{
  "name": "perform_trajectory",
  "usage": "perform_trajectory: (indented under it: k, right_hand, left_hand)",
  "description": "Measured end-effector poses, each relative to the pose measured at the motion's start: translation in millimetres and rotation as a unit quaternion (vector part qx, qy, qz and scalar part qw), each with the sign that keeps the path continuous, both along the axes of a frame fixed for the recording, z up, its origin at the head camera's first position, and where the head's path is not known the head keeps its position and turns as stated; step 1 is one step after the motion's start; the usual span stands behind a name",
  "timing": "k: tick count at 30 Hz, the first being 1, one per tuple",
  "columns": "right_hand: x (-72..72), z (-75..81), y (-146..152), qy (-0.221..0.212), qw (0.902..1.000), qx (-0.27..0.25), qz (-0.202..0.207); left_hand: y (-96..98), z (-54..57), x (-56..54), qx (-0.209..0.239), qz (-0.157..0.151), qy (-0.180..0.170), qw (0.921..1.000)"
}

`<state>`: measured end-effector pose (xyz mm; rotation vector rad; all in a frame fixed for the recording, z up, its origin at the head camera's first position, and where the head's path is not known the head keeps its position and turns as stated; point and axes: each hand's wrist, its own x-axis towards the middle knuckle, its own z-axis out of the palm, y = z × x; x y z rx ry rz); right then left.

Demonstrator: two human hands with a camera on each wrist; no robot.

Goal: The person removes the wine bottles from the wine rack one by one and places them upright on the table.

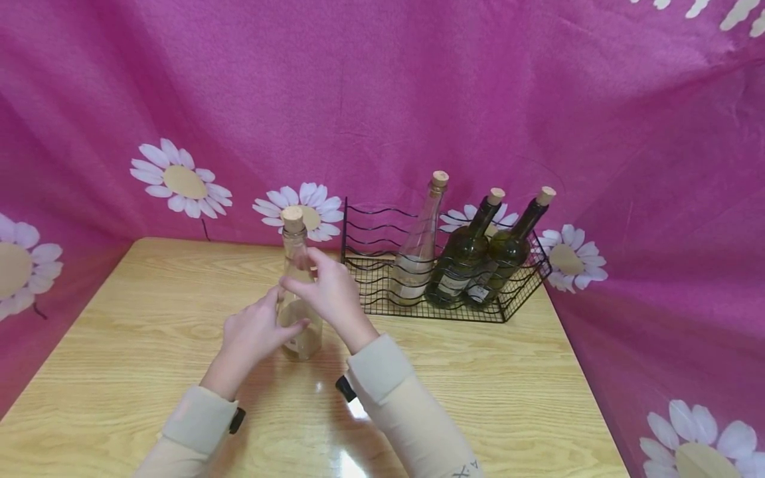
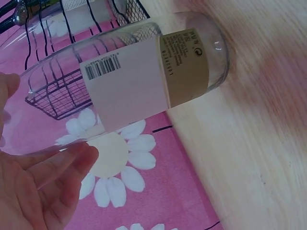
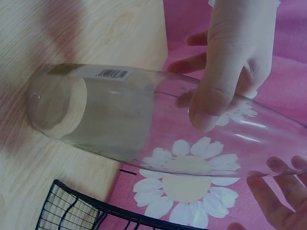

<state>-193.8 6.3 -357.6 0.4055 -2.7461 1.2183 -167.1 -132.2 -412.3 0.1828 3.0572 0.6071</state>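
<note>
A clear glass bottle (image 1: 307, 338) with a cork in its mouth stands upright on the wooden table, left of a black wire rack. My left hand (image 1: 254, 328) holds its body from the left, thumb across the near side and fingers behind. Higher up, my right hand (image 1: 331, 292) grips the bottle from the right, its thumb and index finger spread about the upper body. In the left wrist view, a pale label with a barcode (image 2: 101, 66) shows on the glass, near the left fingers (image 2: 72, 163). Fingertips of the right hand (image 3: 278, 191) meet the glass in the right wrist view.
In the wire rack (image 1: 502, 315), another corked clear bottle (image 1: 416, 259) and two corked dark green bottles, one in the middle (image 1: 463, 255) and one at the right (image 1: 508, 249), lean back to the right. A pink cloth with white daisies (image 1: 382, 99) hangs behind the table (image 1: 149, 318).
</note>
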Motion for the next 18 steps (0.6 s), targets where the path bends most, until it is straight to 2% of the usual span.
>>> perform_trajectory:
  k: [9, 18]
  right_hand:
    - [3.1, 6.0, -3.0, 0.018, 0.9952, 0.095, -0.01]
    - [4.5, 5.0, -3.7, 0.04, 0.9922, 0.117, -0.015]
  left_hand:
    - [0.5, 4.2, 0.3, -0.021, 0.004, -0.012, 0.9997]
    - [-0.6, 6.5, -1.5, -0.035, 0.005, -0.019, 0.9992]
